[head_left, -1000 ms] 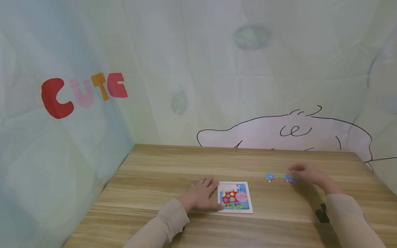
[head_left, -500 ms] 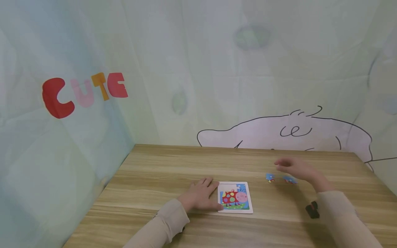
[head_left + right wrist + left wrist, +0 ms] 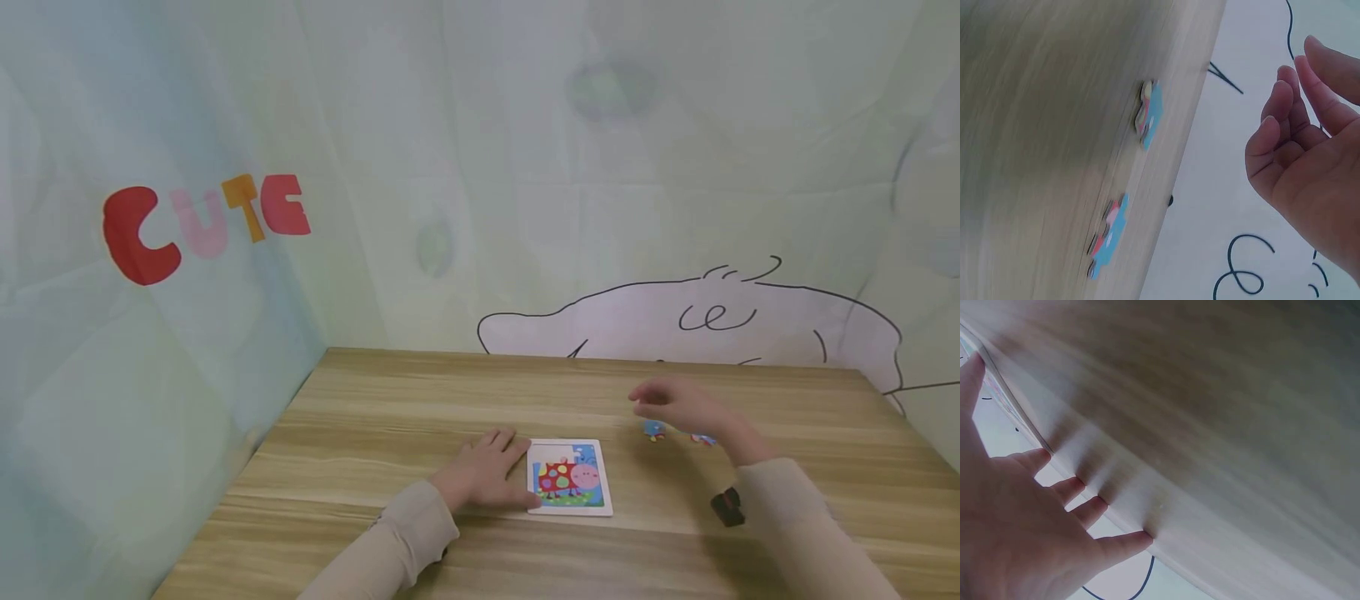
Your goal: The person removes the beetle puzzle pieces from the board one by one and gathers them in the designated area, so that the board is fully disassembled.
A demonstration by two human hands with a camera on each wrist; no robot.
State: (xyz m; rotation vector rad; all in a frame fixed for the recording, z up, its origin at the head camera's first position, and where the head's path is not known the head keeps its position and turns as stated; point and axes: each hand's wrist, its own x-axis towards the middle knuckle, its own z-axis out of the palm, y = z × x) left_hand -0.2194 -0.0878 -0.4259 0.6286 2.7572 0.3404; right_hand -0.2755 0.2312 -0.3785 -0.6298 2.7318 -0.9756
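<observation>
Since the earlier head views, the right hand (image 3: 678,404) has travelled left over the desk (image 3: 412,392), from beside the right loose piece (image 3: 703,439) to a position over or just behind the left loose piece (image 3: 654,430); the dark item (image 3: 727,507) at the right sleeve (image 3: 813,529) has shifted with it. The left hand (image 3: 480,471), the puzzle tray (image 3: 570,512) and both loose pieces show no evident displacement. Effect on the work: the right hand is now nearer the tray, but both pieces lie outside it, and the bare recess (image 3: 547,452) at its upper left is unfilled. Right grip: thumb and index finger near each other, other fingers loosely bent, nothing visibly held. Left grip: fingers straight and spread, nothing enclosed; thumb and index tips meet the left side of the tray, which lies flat on the desk. Visibility limits: in the head view, the right hand and wrist partly overlap the loose pieces, and the dark item cannot be identified. In the left wrist view, the tray is cut off at the frame edge. In the right wrist view, the tray is out of frame and the piece artwork is foreshortened.
</observation>
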